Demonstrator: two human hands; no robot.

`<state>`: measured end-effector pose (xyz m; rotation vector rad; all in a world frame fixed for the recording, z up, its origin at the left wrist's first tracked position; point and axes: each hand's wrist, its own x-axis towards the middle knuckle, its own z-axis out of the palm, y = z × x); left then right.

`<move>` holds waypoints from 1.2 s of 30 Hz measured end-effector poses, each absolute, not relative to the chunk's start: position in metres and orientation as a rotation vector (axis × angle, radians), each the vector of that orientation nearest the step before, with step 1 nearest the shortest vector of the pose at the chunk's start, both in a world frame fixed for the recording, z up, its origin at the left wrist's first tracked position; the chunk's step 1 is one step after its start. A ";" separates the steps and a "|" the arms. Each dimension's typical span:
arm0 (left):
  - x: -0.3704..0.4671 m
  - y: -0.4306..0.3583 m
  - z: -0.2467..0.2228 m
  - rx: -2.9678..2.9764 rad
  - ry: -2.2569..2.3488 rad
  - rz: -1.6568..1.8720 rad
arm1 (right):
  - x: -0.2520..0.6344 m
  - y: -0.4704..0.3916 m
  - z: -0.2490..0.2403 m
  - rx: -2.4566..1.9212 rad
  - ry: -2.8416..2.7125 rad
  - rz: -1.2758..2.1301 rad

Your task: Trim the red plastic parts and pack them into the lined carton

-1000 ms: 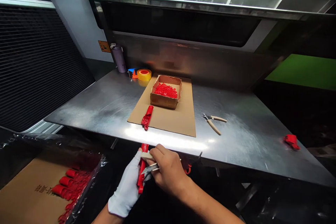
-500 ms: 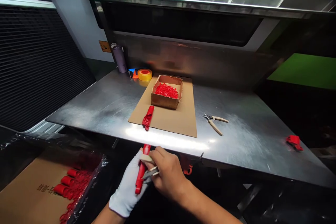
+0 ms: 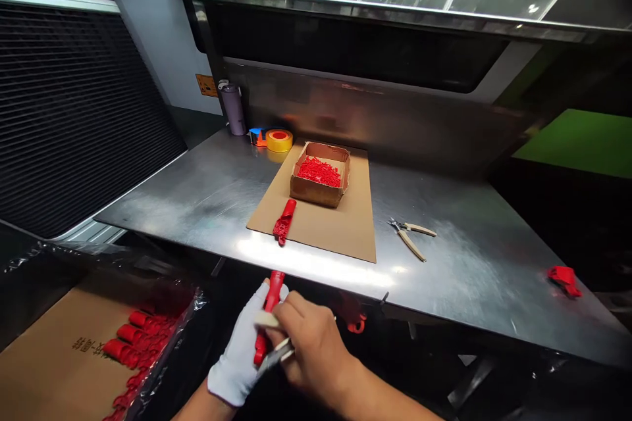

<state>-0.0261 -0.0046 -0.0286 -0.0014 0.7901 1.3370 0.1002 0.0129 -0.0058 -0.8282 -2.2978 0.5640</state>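
Note:
My left hand [image 3: 241,348], in a white glove with bare fingertips, holds a long red plastic part [image 3: 273,296] below the table's front edge. Bare, my right hand [image 3: 311,339] is wrapped round a tool with pale handles [image 3: 266,321]; its blurred metal end lies beside the lower end of the red part. Another red part [image 3: 285,222] rests on the front edge of a cardboard sheet [image 3: 336,233]. On that sheet stands a cardboard box [image 3: 316,194] with many small red pieces [image 3: 320,172].
Pliers [image 3: 412,237] lie on the metal table [image 3: 474,276], a red piece [image 3: 564,280] at its right. A purple bottle [image 3: 234,110] and yellow tape [image 3: 279,140] stand at the back left. Lower left, a lined carton [image 3: 49,355] holds several red parts.
My right hand and the tool have moved slightly down relative to the red part, and the tool's metal end has shifted lower. The whole view has shifted a little.

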 end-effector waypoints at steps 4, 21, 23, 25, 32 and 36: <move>-0.028 -0.003 -0.034 0.045 0.821 1.339 | 0.099 0.011 -0.007 -0.857 -2.291 0.588; -0.063 -0.022 -0.026 1.206 1.244 1.136 | 0.160 0.106 0.017 -1.608 -2.197 0.614; -0.067 -0.023 -0.025 1.298 1.280 1.117 | 0.166 0.112 0.016 -1.677 -2.197 0.589; -0.068 -0.025 -0.025 1.343 1.281 1.107 | 0.167 0.112 0.019 -1.723 -2.181 0.544; -0.067 -0.025 -0.023 1.431 1.246 1.015 | 0.150 0.065 0.046 -1.151 -2.174 1.089; -0.064 -0.024 -0.024 1.410 1.177 0.932 | 0.137 0.041 0.055 -1.002 -2.016 1.574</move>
